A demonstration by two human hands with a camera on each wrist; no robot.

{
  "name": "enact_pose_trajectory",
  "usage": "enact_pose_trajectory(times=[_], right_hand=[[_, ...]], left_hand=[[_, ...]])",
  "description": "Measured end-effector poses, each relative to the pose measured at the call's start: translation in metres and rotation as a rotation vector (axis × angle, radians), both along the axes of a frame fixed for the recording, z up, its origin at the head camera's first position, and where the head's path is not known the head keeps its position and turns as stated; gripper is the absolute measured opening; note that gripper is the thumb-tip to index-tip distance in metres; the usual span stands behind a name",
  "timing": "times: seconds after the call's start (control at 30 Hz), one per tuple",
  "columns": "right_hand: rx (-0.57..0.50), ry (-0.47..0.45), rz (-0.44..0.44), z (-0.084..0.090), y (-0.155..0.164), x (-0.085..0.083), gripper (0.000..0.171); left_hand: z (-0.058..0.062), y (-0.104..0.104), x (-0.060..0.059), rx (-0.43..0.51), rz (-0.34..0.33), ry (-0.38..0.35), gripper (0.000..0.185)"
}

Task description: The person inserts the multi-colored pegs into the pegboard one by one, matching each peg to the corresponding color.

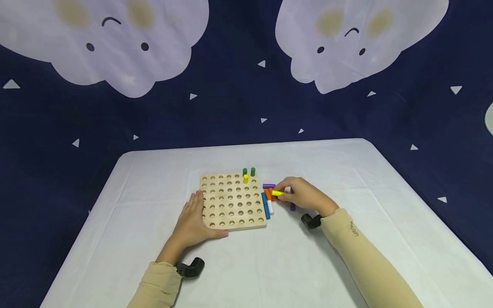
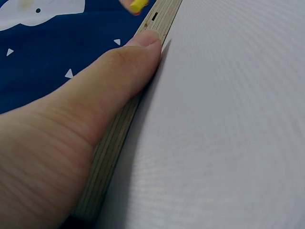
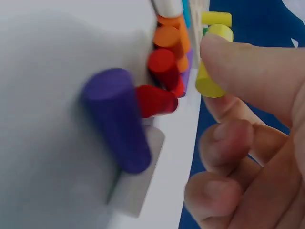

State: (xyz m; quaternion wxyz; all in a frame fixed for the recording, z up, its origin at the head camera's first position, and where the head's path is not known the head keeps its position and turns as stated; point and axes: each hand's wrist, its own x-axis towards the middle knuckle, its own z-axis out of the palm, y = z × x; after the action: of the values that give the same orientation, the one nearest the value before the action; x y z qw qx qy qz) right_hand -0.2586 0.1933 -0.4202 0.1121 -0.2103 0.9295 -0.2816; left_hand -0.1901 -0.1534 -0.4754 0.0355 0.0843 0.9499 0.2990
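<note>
Small dark lettering printed on the right sleeve (image 1: pixel 353 228), near the cuff; too small and blurred to be read. No other legible text, label, brand, number or sign on the board (image 1: pixel 233 200), pegs or backdrop.

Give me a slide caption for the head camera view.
Right hand pinches a yellow peg beside the wooden pegboard, steadied by the left hand.

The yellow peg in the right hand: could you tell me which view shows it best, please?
The right wrist view: the yellow peg fills the frame close up, pinched by the right hand. The head view shows it small beside the board. The left wrist view catches only a yellow scrap at the top edge.
</note>
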Motion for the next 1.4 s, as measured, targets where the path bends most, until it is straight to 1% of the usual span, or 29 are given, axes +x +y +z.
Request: enact_pose_trajectory(times=[0.07,0.23,0.43,0.6,0.67,0.93,1.1,1.4], right_hand=[[-0.019,-0.007,-0.021,0.002,-0.002,-0.007,0.022],[-0.051,-0.02,-0.111,0.004,-0.009,-0.024,0.015],[-0.146,-0.007,-0.2,-0.002,-0.021,-0.042,0.025],[-0.218,-0.015,-0.207,-0.008,-0.038,-0.053,0.025],[-0.225,-0.018,-0.199,-0.01,-0.045,-0.056,0.024],[-0.21,-0.026,-0.2,-0.015,-0.062,-0.059,0.023],[-0.192,0.003,-0.193,-0.013,-0.065,-0.058,0.023],[-0.069,0.046,-0.162,-0.01,-0.071,-0.056,0.023]], left_hand=[[0.0,0.0,0.0,0.001,0.001,-0.002,0.157],[-0.001,0.0,0.001,0.0,0.004,-0.005,0.157],[-0.002,0.0,0.002,-0.001,0.005,-0.011,0.157],[-0.004,0.001,0.002,-0.001,0.004,-0.016,0.157],[-0.004,0.001,0.003,-0.001,0.005,-0.018,0.157],[-0.002,0.002,0.002,0.003,0.003,-0.023,0.157],[-0.001,0.002,0.002,0.007,0.006,-0.02,0.156],[0.001,-0.001,0.001,0.007,0.014,-0.013,0.156]])
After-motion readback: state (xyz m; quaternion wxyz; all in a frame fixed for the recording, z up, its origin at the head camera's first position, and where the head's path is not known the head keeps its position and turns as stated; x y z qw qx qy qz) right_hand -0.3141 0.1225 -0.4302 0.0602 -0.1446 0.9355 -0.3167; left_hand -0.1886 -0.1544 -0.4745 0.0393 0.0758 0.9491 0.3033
